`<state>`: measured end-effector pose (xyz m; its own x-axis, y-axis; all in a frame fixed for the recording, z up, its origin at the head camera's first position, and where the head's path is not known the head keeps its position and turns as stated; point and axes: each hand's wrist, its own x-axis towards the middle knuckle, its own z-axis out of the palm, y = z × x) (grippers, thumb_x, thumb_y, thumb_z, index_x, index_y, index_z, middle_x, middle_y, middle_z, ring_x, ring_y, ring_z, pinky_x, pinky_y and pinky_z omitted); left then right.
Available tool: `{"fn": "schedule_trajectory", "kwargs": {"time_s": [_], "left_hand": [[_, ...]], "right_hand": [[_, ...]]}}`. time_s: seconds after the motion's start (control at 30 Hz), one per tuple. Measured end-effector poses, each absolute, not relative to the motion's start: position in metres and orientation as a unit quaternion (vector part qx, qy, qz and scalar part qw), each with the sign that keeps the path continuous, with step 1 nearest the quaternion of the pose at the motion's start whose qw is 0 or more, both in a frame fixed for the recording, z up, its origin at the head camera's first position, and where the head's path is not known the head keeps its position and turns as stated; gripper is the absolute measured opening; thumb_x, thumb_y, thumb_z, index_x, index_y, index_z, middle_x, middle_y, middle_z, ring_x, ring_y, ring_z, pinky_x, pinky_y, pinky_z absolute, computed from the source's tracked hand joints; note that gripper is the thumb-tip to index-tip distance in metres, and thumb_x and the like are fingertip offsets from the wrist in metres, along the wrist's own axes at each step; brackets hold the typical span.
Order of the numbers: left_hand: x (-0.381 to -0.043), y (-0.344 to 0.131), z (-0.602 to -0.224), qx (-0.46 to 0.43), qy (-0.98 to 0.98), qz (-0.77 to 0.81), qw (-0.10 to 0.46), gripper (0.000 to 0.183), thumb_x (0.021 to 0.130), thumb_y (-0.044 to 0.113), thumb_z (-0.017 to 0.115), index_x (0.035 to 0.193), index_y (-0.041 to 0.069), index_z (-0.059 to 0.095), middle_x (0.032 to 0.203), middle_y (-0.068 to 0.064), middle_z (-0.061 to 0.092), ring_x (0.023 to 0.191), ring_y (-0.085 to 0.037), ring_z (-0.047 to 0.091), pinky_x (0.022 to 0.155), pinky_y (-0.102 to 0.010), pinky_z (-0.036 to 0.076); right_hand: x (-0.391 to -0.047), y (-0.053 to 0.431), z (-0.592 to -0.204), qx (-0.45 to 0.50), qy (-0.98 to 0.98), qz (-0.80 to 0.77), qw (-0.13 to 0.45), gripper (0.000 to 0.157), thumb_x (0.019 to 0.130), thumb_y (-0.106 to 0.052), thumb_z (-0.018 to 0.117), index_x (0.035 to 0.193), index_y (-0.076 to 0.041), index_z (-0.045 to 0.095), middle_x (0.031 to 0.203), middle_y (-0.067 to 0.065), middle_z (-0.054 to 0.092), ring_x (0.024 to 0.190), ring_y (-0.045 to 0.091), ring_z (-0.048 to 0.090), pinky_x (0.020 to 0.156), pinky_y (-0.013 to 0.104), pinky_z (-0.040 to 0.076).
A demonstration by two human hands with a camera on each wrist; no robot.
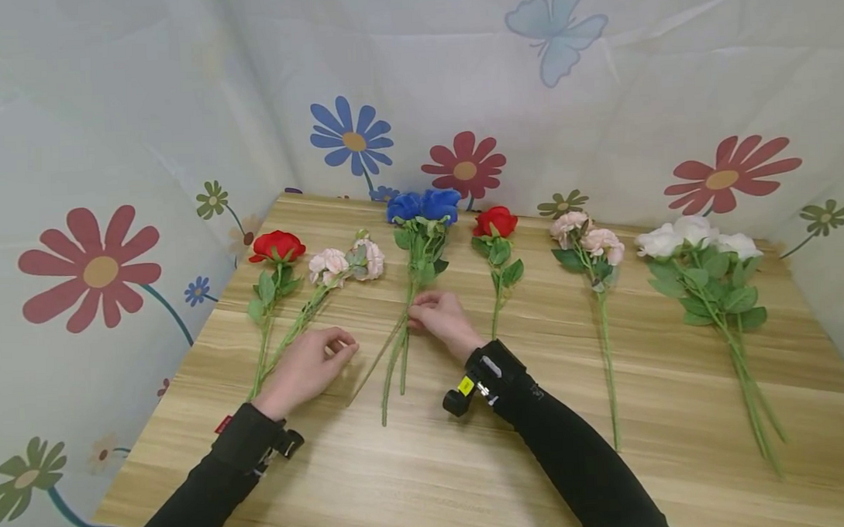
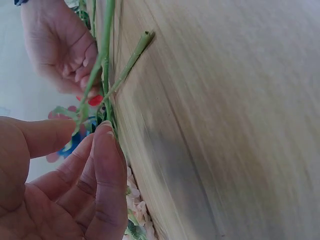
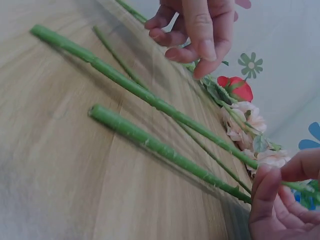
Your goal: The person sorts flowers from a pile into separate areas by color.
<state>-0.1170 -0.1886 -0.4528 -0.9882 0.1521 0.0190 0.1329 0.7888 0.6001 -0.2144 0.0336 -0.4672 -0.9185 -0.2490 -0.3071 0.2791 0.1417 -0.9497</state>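
Note:
Two blue artificial flowers (image 1: 423, 207) lie at the back middle of the wooden table, their green stems (image 3: 150, 100) crossing and pointing toward me. My right hand (image 1: 446, 322) pinches one of these stems between thumb and fingertips, below the leaves; the right wrist view shows the grip at its lower right. To the left, my left hand (image 1: 305, 370) hovers with relaxed, slightly bent fingers and nothing between them. Under and beside it lie the stems of a red rose (image 1: 278, 246) and a pale pink flower spray (image 1: 347, 263). In the left wrist view its thumb and fingertips (image 2: 107, 150) are apart.
Right of the blue flowers lie another red rose (image 1: 495, 222), a pink spray (image 1: 589, 240) and several white roses (image 1: 696, 238), stems toward me. A printed curtain (image 1: 415, 70) closes off the table's (image 1: 374, 482) back and sides.

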Motion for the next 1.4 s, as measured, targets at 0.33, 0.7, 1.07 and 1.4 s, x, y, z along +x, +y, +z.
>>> {"fn": "schedule_trajectory", "kwargs": {"time_s": [0.33,0.7,1.07,1.4], "left_hand": [[-0.119,-0.176,-0.462,0.091,0.935,0.335,0.072,0.026,0.101,0.027,0.061,0.109,0.006,0.075,0.091,-0.003,0.075,0.076,-0.008,0.064,0.071,-0.029,0.052],[-0.12,-0.166,-0.462,0.088,0.945,0.306,0.076,0.024,0.099,0.028,0.065,0.104,0.009,0.077,0.095,-0.004,0.076,0.087,-0.016,0.07,0.078,-0.036,0.055],[-0.119,-0.175,-0.458,0.081,0.946,0.307,0.067,0.025,0.1,0.027,0.064,0.105,0.007,0.076,0.09,-0.003,0.075,0.07,-0.007,0.06,0.066,-0.028,0.05],[-0.117,-0.185,-0.454,0.091,0.947,0.303,0.048,0.023,0.1,0.025,0.063,0.108,0.007,0.076,0.094,-0.004,0.076,0.08,-0.01,0.066,0.069,-0.029,0.051]], "right_hand": [[-0.217,0.027,-0.471,-0.031,0.676,-0.694,0.246,0.024,0.094,0.006,0.058,0.117,0.013,0.055,0.091,0.004,0.061,0.073,0.005,0.063,0.073,0.015,0.056],[-0.217,0.022,-0.468,-0.022,0.716,-0.661,0.223,0.033,0.093,0.001,0.061,0.124,0.012,0.058,0.101,0.011,0.065,0.074,0.005,0.063,0.073,0.015,0.056],[-0.216,0.03,-0.463,-0.004,0.771,-0.615,0.163,0.03,0.092,-0.008,0.066,0.12,0.006,0.065,0.099,0.01,0.066,0.069,0.008,0.063,0.067,0.017,0.055],[-0.211,0.04,-0.455,-0.008,0.781,-0.605,0.151,0.028,0.094,-0.011,0.067,0.119,0.003,0.066,0.096,0.008,0.065,0.073,0.011,0.064,0.07,0.02,0.055]]}}
